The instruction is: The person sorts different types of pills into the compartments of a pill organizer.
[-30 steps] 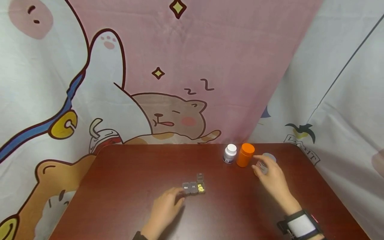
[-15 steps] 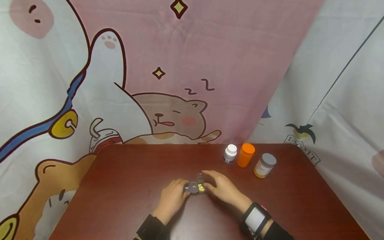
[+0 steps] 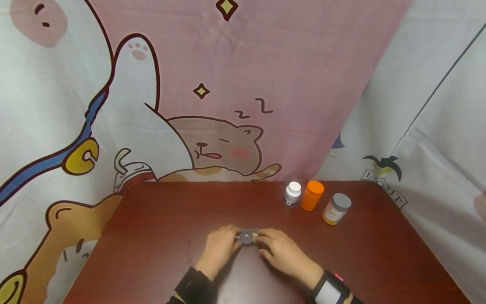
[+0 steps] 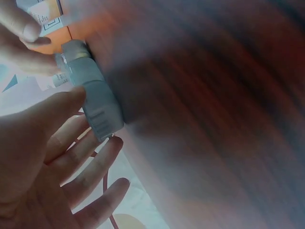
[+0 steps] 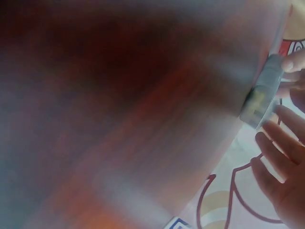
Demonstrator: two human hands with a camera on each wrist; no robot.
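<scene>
A small grey pill organizer (image 3: 247, 237) with labelled lids lies on the dark red-brown table (image 3: 171, 211). My left hand (image 3: 219, 247) pinches its left end, thumb on the near side and fingers on the far side. At the other end, the fingers of my right hand (image 3: 282, 251) rest over the lid of the right compartment, which is down. Yellow pills (image 5: 257, 101) show through that compartment's see-through wall in the right wrist view. Part of the organizer's left end is hidden by my left hand.
Toward the back right stand a white bottle (image 3: 292, 194), an orange bottle (image 3: 312, 196) and a grey-lidded jar (image 3: 336, 209). A printed cloth (image 3: 296, 84) hangs behind the table's far edge.
My right hand left the grey-lidded jar and came left to the pill organizer. The raised lid of the right compartment has swung down over the yellow pills. My left hand took hold of the left end.
</scene>
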